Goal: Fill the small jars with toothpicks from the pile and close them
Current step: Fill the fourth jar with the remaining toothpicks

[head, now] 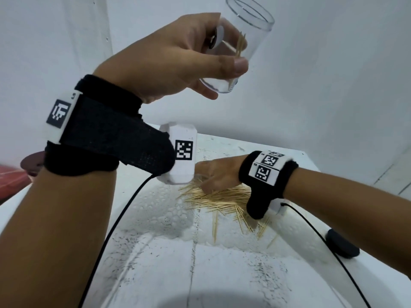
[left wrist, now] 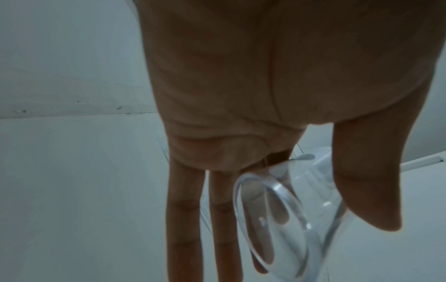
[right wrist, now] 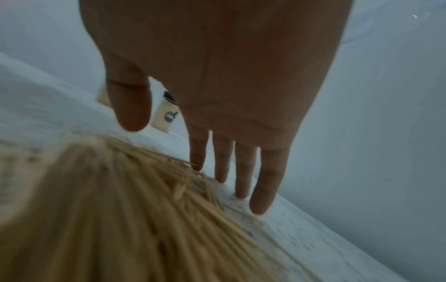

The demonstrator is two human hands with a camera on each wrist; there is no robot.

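Observation:
My left hand (head: pixel 220 56) is raised high and grips a clear small jar (head: pixel 242 41), tilted with its open mouth up and to the right. A few toothpicks (head: pixel 241 46) stand inside it. A small white and black round piece (head: pixel 216 37) is tucked between the fingers behind the jar. In the left wrist view the thumb (left wrist: pixel 369 181) presses the jar (left wrist: pixel 289 219) against the fingers (left wrist: pixel 183 209). My right hand (head: pixel 213 172) lies low over the toothpick pile (head: pixel 222 198), holding nothing. Its straight fingers (right wrist: pixel 241 171) touch the table at the far edge of the pile (right wrist: pixel 120 209).
The pile lies on a white, scuffed table (head: pixel 200 274) against a white wall. A black round lid (head: pixel 341 244) sits at the right edge. A dark red round object (head: pixel 31 163) shows at the far left. Black cables run from both wrist cameras.

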